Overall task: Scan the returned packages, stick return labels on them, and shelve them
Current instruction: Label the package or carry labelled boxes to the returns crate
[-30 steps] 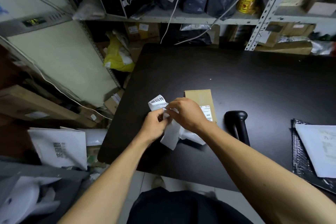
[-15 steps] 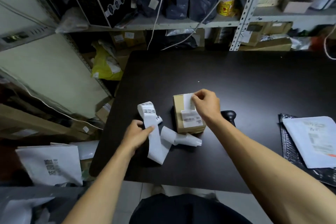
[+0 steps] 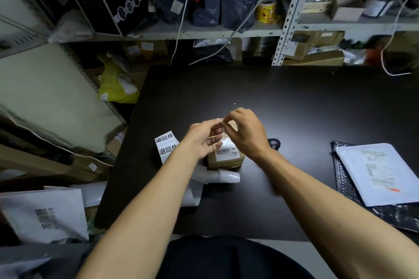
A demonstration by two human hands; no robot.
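Both hands blur above the cardboard box (image 3: pixel 226 158), hiding its top; whatever the fingertips pinch is unreadable. Right of the box, a wrist covers most of a black scanner (image 3: pixel 274 142).

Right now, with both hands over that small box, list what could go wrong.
1. The loose label strip lies curled beside the cardboard box, under the left hand; a forearm might drag or crease it.
2. Both hands pinch together above the box, right hand included; a sticker there could fold onto itself or cover the barcode label.
3. The scanner sits just behind the right wrist and might get knocked.
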